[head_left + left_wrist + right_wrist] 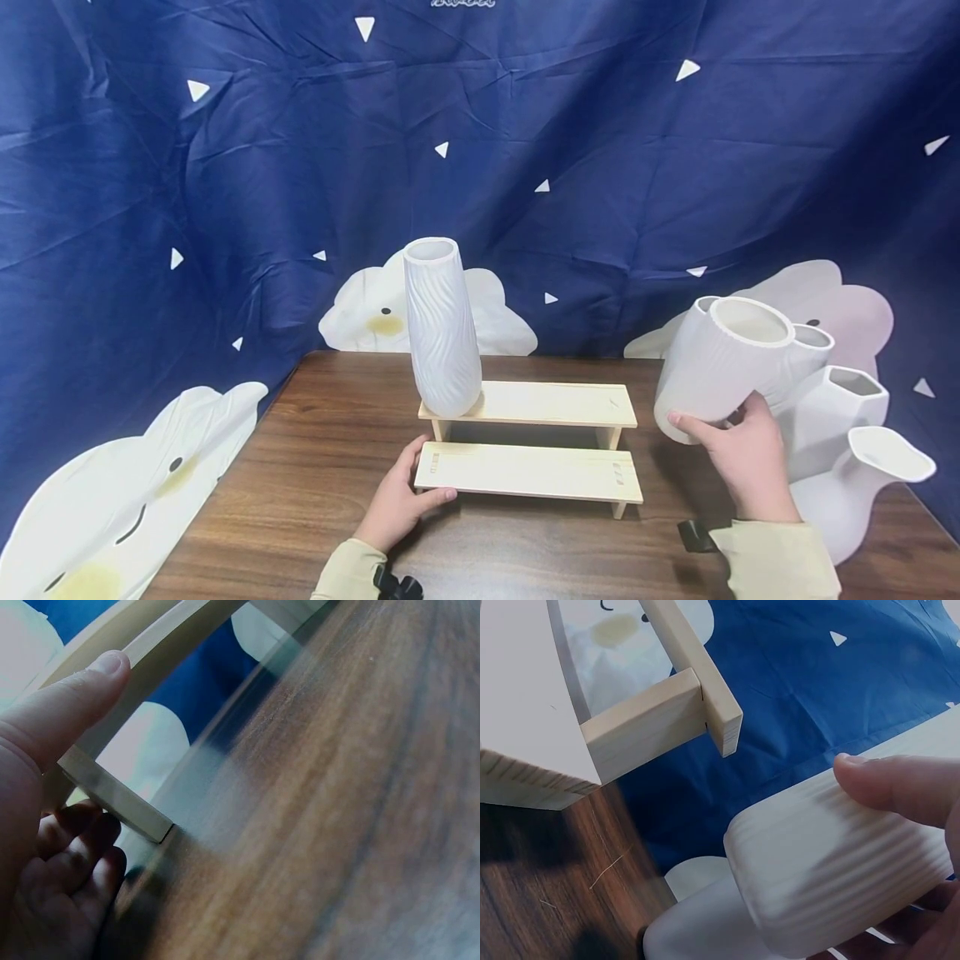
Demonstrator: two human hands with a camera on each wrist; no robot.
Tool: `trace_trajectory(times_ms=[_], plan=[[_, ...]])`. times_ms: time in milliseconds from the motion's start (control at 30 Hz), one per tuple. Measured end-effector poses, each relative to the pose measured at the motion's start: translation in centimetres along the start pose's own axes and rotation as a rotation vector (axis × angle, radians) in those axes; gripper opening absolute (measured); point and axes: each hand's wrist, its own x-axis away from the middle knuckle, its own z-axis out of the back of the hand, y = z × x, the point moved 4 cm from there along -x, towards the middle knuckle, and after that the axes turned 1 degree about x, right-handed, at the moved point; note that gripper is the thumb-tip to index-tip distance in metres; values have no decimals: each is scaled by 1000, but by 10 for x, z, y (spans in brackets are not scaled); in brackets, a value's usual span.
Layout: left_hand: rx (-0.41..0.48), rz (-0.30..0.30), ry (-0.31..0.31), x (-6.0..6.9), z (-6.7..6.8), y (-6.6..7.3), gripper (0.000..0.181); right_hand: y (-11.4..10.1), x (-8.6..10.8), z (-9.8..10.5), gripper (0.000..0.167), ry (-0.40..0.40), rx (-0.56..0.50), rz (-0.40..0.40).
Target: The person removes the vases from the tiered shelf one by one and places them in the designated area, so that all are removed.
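My right hand [750, 458] grips a white ribbed vase [693, 387] near its base, fingers round one side and thumb on the other. The vase is tilted; in the right wrist view its rounded bottom [780, 885] is off the table. My left hand [397, 496] holds the left end of a two-step wooden stand [525, 471]. In the left wrist view the thumb [94, 686] lies along the step's edge, and the other fingers curl beside the stand's leg [124, 799]. A tall white wavy-patterned vase [444, 333] stands upright on the left end of the upper step.
At the right of the brown wooden table [300, 450] several white vases stand close together, among them an angular one [832, 425] and a flared-neck one [847, 500]. Behind hangs a blue cloth [525, 100] with clouds and white triangles.
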Motion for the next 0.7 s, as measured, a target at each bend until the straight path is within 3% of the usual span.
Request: trace_trajectory(times_ms=[700], plan=[[19, 15, 6, -1, -1, -1, 97, 5, -1, 4, 88, -46, 42, 47]])
